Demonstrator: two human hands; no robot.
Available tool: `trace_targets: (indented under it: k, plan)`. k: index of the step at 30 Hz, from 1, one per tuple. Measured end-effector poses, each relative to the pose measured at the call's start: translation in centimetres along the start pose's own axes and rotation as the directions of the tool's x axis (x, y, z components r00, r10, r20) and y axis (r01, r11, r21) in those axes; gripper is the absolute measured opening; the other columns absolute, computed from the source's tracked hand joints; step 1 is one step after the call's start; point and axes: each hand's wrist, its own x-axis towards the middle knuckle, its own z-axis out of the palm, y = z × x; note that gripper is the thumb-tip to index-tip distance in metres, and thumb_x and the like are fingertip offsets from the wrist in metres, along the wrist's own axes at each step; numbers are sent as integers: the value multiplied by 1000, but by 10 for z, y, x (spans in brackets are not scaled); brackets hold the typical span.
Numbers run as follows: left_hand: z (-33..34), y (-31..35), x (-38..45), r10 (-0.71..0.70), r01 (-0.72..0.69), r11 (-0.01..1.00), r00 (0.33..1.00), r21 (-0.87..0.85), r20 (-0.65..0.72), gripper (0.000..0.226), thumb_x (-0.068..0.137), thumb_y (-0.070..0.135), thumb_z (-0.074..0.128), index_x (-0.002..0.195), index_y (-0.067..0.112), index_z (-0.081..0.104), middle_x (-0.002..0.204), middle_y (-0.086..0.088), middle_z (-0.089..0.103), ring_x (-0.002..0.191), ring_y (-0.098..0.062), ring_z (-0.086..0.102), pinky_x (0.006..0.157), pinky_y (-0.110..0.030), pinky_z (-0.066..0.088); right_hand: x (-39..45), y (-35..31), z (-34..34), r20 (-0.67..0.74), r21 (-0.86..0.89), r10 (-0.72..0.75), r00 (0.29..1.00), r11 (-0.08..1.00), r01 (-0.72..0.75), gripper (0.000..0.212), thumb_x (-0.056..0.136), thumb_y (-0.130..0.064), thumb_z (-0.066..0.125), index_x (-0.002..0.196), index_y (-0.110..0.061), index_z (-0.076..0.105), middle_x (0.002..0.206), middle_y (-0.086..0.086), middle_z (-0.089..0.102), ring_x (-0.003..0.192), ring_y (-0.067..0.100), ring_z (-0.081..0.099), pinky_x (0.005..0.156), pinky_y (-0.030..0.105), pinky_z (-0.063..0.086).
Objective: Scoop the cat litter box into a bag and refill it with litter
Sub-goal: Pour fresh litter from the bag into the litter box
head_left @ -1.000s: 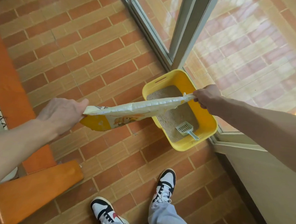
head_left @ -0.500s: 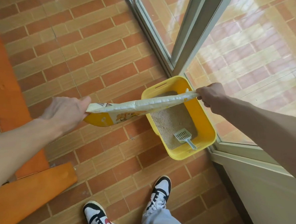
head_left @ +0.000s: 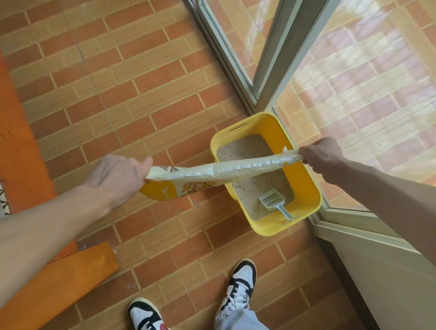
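Over the yellow litter box (head_left: 306, 188) in the floor corner by the glass door: holding the litter bag (head_left: 219, 168) stretched flat, left hand (head_left: 120, 175) gripping the bottom, right hand (head_left: 319, 155) pinching the top. Looking like the refill step. Next probably needing the left end lifting, aiming clear of the scoop (head_left: 273, 202) lying in there.

1 head-worn camera looks steeply down from standing height at the tiled floor (head_left: 144, 104).
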Motion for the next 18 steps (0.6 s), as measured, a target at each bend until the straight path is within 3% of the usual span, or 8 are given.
trace_targets:
  k: [3, 10, 14, 18]
  plan:
    - [11, 3, -4, -25, 26, 999, 999, -25, 35, 19, 109, 36, 39, 117, 19, 39, 70, 9, 53, 57, -9, 53, 49, -22, 40, -12, 6, 6, 4, 19, -3, 1000, 1000, 3, 19, 93, -15, 66, 81, 0, 69, 69, 8, 62, 57, 16, 51, 52, 29, 41]
    - [75, 35, -25, -97, 175, 919, 969, -353, 229, 10, 105, 14, 36, 115, 16, 36, 78, 0, 57, 67, -16, 61, 64, -33, 60, -54, 21, 25, 4, 119, -13, 1000, 993, 12, 28, 92, -12, 59, 66, -8, 69, 54, 4, 66, 49, 16, 52, 50, 27, 42]
    - [114, 65, -30, -95, 226, 874, 948, -431, 303, 18, 105, 7, 34, 121, 14, 40, 78, 1, 54, 60, -12, 49, 53, -27, 46, -81, 21, 40, -45, 133, -48, 998, 990, 54, 33, 96, -13, 53, 66, -9, 67, 36, -8, 55, 30, 2, 47, 37, 19, 39]
    - [137, 87, -37, -75, 244, 850, 933, -467, 352, 23, 103, 2, 35, 122, 13, 44, 78, 3, 49, 61, -9, 44, 51, -23, 34, -110, 19, 54, -107, 174, -114, 988, 976, 131, 34, 98, -16, 51, 70, -6, 67, 36, -8, 54, 33, 2, 50, 38, 18, 40]
